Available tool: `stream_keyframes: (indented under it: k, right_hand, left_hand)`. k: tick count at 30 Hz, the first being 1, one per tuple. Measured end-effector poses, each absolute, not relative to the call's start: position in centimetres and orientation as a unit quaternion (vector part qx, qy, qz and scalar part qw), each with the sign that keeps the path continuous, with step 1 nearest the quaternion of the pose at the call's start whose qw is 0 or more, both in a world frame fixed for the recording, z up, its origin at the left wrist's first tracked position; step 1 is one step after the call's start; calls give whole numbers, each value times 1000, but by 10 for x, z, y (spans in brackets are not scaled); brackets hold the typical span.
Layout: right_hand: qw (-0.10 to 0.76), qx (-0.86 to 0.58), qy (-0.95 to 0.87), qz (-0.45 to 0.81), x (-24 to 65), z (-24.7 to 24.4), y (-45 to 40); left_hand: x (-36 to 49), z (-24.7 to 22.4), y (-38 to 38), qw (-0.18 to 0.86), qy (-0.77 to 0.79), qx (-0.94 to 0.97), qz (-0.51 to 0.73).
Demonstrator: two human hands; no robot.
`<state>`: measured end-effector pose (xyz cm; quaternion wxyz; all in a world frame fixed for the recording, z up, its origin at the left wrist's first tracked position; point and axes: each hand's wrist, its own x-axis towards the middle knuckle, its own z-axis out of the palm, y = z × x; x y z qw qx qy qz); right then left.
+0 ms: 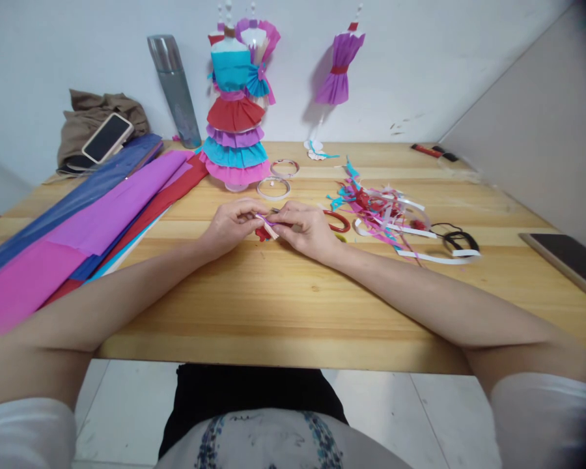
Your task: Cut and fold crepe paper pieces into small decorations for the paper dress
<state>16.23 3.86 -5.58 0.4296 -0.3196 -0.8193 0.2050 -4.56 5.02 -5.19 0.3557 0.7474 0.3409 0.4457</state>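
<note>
Near the middle of the wooden table (pixel 293 299), my left hand (pixel 232 228) pinches a small strip of purple and pale paper (pixel 268 226). From the other side my right hand (pixel 305 231) has its fingers closed on the same strip. A small red paper piece (pixel 262 233) shows just below the fingertips. Red-handled scissors (pixel 338 221) lie beside my right hand, their blades mostly hidden by it. Two rolls of tape, one (pixel 273 187) nearer and one (pixel 284 169) behind, lie beyond my hands.
Small mannequins in paper dresses (pixel 234 117) and a purple one (pixel 339 71) stand at the back. Coloured paper sheets (pixel 122 208), a bottle (pixel 176 91) and a phone (pixel 108 138) are left. Paper scraps (pixel 381 208), black cord (pixel 461 241) and a tablet-like device (pixel 571 260) are right.
</note>
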Motion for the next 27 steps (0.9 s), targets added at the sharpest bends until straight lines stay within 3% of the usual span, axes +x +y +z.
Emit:
stream_keyframes:
  k: [8, 27]
  right_hand:
    - [416, -313, -841, 149, 163, -59, 40]
    - [402, -355, -837, 112, 160, -57, 34]
  left_hand:
    - [-42, -47, 45, 510, 374, 658, 409]
    - [-37, -42, 41, 516, 413, 625, 415]
